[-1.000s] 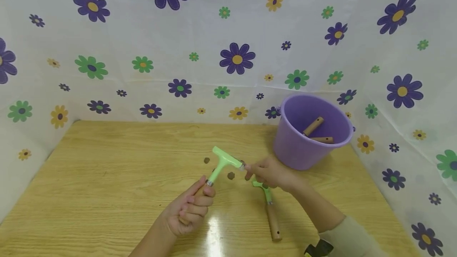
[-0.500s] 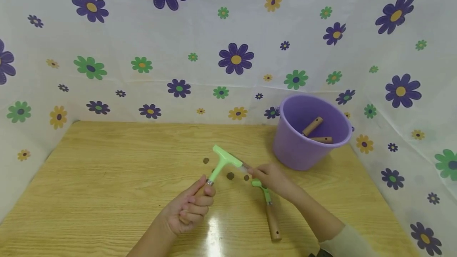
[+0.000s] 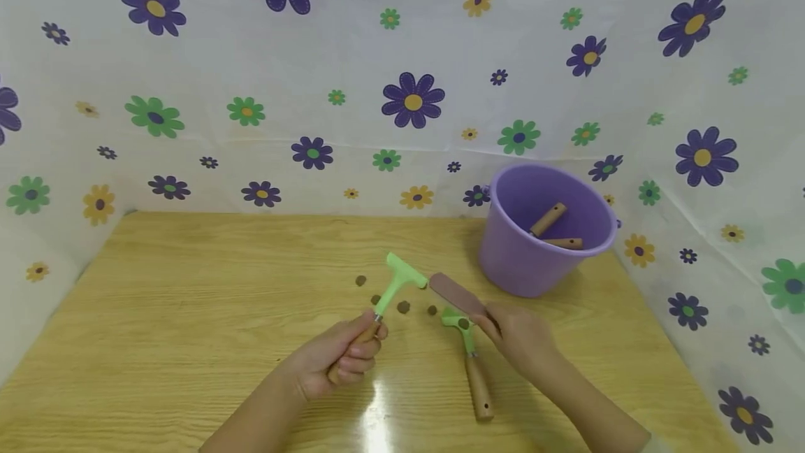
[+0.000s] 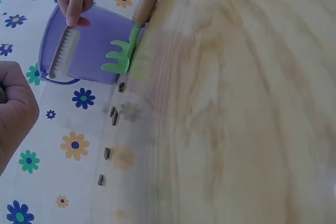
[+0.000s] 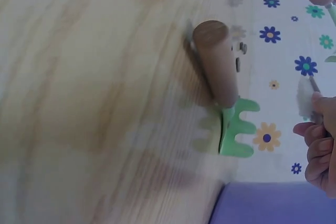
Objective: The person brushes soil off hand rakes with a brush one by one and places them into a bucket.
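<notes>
My left hand (image 3: pixel 342 355) grips the wooden handle of a garden hand tool with a light green T-shaped head (image 3: pixel 405 275), raised over the table. From the right, my right hand (image 3: pixel 522 338) holds a brush (image 3: pixel 455 293) with a brown back, close to the right end of that green head. White bristles show on the brush (image 4: pixel 65 53) in the left wrist view. Beneath the right hand a green hand rake (image 3: pixel 479 386) lies on the table, its wooden handle toward me. Its tines (image 5: pixel 239 135) show in the right wrist view.
A purple bucket (image 3: pixel 518 264) stands at the back right, with two wooden handles (image 3: pixel 548 219) inside. Several small dark brown lumps (image 3: pixel 404 307) lie scattered on the wooden table (image 3: pixel 220 313) below the hands. A flowered cloth (image 3: pixel 352 54) hangs behind and at the sides.
My right hand has drawn the brush back to the right and toward me, so its brown back now shows. My left hand has moved the green-headed tool slightly to the right.
</notes>
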### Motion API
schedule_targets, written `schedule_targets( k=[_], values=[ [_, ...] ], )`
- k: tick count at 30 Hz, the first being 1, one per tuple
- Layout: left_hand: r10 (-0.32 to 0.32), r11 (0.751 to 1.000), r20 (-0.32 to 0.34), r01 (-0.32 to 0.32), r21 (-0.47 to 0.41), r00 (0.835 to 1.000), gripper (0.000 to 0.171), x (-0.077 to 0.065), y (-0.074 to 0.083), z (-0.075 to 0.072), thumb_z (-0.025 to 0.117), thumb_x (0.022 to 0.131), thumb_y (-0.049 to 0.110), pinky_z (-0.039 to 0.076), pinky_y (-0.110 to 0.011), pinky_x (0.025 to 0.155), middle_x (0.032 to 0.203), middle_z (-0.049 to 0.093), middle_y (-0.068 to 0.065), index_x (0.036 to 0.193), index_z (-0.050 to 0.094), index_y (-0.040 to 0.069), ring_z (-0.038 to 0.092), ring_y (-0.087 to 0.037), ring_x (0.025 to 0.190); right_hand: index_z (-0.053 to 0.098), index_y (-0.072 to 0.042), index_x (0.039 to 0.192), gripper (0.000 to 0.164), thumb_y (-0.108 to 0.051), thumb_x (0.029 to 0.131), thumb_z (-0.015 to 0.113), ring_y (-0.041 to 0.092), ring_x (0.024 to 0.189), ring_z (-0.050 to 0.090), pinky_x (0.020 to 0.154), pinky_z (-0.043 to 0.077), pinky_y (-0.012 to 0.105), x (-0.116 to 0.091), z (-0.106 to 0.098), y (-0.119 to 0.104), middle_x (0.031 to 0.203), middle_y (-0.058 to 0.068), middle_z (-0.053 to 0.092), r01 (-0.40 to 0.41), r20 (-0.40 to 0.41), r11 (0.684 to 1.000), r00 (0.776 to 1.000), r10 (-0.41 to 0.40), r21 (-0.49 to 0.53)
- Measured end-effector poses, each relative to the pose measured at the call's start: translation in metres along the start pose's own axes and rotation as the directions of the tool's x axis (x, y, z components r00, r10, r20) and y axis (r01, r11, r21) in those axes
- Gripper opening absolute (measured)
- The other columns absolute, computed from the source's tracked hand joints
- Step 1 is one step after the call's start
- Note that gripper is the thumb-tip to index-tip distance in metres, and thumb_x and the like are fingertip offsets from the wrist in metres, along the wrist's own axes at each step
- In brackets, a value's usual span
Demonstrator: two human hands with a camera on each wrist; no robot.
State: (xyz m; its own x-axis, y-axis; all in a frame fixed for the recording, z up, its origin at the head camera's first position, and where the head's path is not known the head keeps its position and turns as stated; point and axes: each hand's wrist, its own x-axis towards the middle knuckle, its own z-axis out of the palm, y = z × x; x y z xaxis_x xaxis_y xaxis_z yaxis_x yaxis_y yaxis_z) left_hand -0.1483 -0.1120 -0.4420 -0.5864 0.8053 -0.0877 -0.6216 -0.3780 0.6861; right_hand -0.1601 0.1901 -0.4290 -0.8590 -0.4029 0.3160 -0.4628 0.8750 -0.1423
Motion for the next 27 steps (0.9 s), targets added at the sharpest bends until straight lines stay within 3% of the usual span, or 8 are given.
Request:
schedule_targets(
  k=[3,6,9,12,16,20,24,27],
  values=[
    [0.002,0.973,-0.164,0.036,0.229,0.986,0.031,0.001,0.003,0.002,0.044,0.1,0.038,0.029,-0.007,0.037,0.057,0.04,0.013,0.097,0.052,0.008,0.037,0.004,0.044,0.041,-0.018,0.063,0.039,-0.037,0.091,0.06,0.003,0.047,0.028,0.041,0.025,0.017,-0.009,0.0,0.007,0.056,-0.011,0.032,0.053,-0.078,0.998,0.995,-0.056,-0.041],
    [0.056,0.903,-0.285,0.073,0.424,0.957,0.037,0.005,0.007,0.007,0.049,0.098,0.04,0.03,-0.01,0.041,0.059,0.04,0.01,0.101,0.053,0.004,0.035,-0.001,0.047,0.04,-0.018,0.064,0.041,-0.041,0.093,0.055,0.002,0.046,0.027,0.04,0.024,0.016,-0.019,-0.002,0.014,0.056,-0.011,0.032,0.069,-0.088,0.995,0.993,-0.075,-0.073],
    [0.132,0.841,-0.373,0.096,0.533,0.918,0.043,0.012,0.012,0.014,0.052,0.095,0.044,0.031,-0.013,0.043,0.061,0.042,0.008,0.104,0.055,0.002,0.035,-0.004,0.049,0.039,-0.019,0.064,0.04,-0.042,0.094,0.054,0.001,0.046,0.026,0.04,0.024,0.016,-0.029,-0.005,0.02,0.055,-0.012,0.031,0.049,-0.072,0.996,0.996,-0.055,-0.074],
    [0.198,0.799,-0.437,0.114,0.591,0.877,0.045,0.019,0.016,0.022,0.056,0.093,0.046,0.03,-0.014,0.042,0.061,0.043,0.006,0.104,0.058,0.003,0.035,-0.005,0.049,0.042,-0.019,0.065,0.041,-0.044,0.096,0.049,0.0,0.047,0.029,0.04,0.026,0.015,-0.037,-0.007,0.028,0.054,-0.013,0.036,0.073,-0.112,0.994,0.99,-0.081,-0.077],
    [0.292,0.72,-0.453,0.118,0.684,0.842,0.039,0.028,0.022,0.031,0.059,0.092,0.042,0.029,-0.015,0.041,0.058,0.043,0.003,0.09,0.058,0.003,0.034,-0.007,0.048,0.046,-0.017,0.066,0.047,-0.049,0.099,0.035,-0.002,0.046,0.031,0.038,0.028,0.014,-0.043,-0.01,0.041,0.054,-0.012,0.04,0.157,-0.215,0.982,0.961,-0.175,-0.102],
    [0.372,0.562,-0.413,0.152,0.813,0.831,0.036,0.037,0.031,0.041,0.056,0.094,0.04,0.035,-0.019,0.047,0.062,0.048,0.002,0.081,0.055,0.006,0.039,-0.009,0.052,0.049,-0.017,0.068,0.044,-0.048,0.098,0.04,-0.003,0.046,0.03,0.038,0.027,0.014,-0.049,-0.016,0.054,0.055,-0.014,0.039,0.158,-0.221,0.983,0.959,-0.175,-0.093],
    [0.375,0.325,-0.343,0.225,0.919,0.861,0.033,0.048,0.047,0.058,0.047,0.098,0.041,0.043,-0.026,0.056,0.077,0.058,0.0,0.091,0.058,0.011,0.053,-0.011,0.064,0.055,-0.017,0.071,0.033,-0.04,0.093,0.056,0.002,0.045,0.044,0.04,0.036,0.018,-0.056,-0.024,0.063,0.056,-0.012,0.05,0.109,-0.168,0.989,0.978,-0.125,-0.1],
    [0.363,0.136,-0.284,0.252,0.958,0.887,0.03,0.059,0.059,0.073,0.043,0.101,0.039,0.044,-0.026,0.05,0.074,0.056,0.0,0.089,0.055,0.014,0.055,-0.012,0.06,0.06,-0.015,0.074,0.026,-0.036,0.09,0.062,0.004,0.047,0.052,0.041,0.042,0.021,-0.059,-0.028,0.067,0.059,-0.009,0.057,0.096,-0.164,0.989,0.98,-0.113,-0.112]
  ],
)
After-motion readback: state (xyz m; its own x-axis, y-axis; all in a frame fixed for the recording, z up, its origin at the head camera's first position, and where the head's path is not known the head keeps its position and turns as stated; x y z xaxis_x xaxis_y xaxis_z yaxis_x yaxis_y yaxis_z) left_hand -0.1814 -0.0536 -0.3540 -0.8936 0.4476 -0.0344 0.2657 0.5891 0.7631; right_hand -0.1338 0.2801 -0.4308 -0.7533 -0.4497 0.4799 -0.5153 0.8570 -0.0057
